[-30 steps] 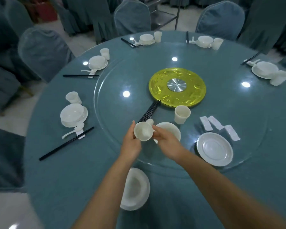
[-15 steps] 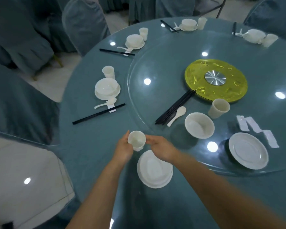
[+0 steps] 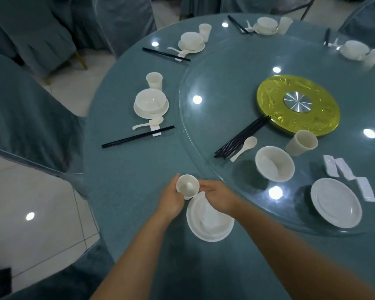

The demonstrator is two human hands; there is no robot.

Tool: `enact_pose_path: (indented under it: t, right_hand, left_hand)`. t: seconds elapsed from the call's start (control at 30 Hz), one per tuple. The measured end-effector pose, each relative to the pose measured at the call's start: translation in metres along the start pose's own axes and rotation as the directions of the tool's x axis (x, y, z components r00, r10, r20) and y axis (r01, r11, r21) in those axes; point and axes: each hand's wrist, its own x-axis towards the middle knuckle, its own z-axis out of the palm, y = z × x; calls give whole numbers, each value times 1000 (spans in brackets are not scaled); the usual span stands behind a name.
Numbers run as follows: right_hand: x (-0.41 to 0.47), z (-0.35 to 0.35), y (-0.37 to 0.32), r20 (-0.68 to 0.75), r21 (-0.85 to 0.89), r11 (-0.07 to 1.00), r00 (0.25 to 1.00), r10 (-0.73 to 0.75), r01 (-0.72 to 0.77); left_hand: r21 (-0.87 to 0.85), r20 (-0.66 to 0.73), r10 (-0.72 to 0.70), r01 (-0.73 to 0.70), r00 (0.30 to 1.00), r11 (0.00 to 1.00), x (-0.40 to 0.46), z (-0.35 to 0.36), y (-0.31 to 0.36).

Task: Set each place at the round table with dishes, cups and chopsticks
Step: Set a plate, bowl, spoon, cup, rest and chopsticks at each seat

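Teal cloth covers the round table [image 3: 128, 191]. Both hands hold a cup [image 3: 187, 185] just above a plate [image 3: 210, 221]: left hand [image 3: 171, 200] curled round it, right hand [image 3: 217, 195] pinching its rim. Beyond, on the glass turntable [image 3: 225, 83], lie chopsticks [image 3: 243, 137], a spoon [image 3: 244, 148] and a bowl [image 3: 274, 163].

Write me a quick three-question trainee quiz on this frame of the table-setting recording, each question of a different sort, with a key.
1. True or false: the cup held by the left hand already stands on the tablecloth.
2. Where does the loose bundle of chopsticks lie? A) on the glass turntable B) on the floor C) in the bowl
3. Fill in: the plate at the place being set lies below the ____ hand.

Key: 1 false; 2 A; 3 right.
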Motion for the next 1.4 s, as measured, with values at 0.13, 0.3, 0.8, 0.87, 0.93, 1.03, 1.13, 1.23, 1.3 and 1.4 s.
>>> enact_pose_path:
  t: [0.13,0.3,0.8,0.87,0.93,1.03,1.13,1.23,1.3,1.4]
  right_hand:
    - [-1,0,1,5,-17,1000,1000,-7,7]
    - [-1,-2,7,4,-84,996,1000,-8,8]
    - [-48,-50,52,-277,-60,978,944,177,-201]
    - [-66,-63,66,-351,-86,966,915,199,-243]
    - [-82,-71,83,-364,-150,942,903,229,-300]
    - [-110,-79,103,-317,-255,898,908,273,-359]
    - [-130,-79,120,-284,-266,904,924,257,-333]
    - [-135,-70,136,-255,-321,887,932,256,-332]
    - [-131,-63,141,-262,-331,867,919,293,-371]
    - [-125,-56,141,-284,-349,842,903,324,-412]
  left_hand:
    - [6,1,4,-4,1000,1000,-7,2,2]
    - [18,-34,-5,5,999,1000,-10,5,2]
    - [194,-62,-74,85,995,977,-26,-8,22]
    - [257,-62,-31,46,998,965,-29,-7,30]
    - [338,-43,27,-11,999,941,-31,-8,35]
    - [432,-18,73,-58,997,900,-36,-6,40]
    - [481,22,109,-106,994,871,-40,0,48]
    - [491,57,147,-156,987,857,-44,8,57]
    - [510,72,161,-175,984,842,-46,13,62]
    - [552,105,190,-216,976,806,-48,21,68]
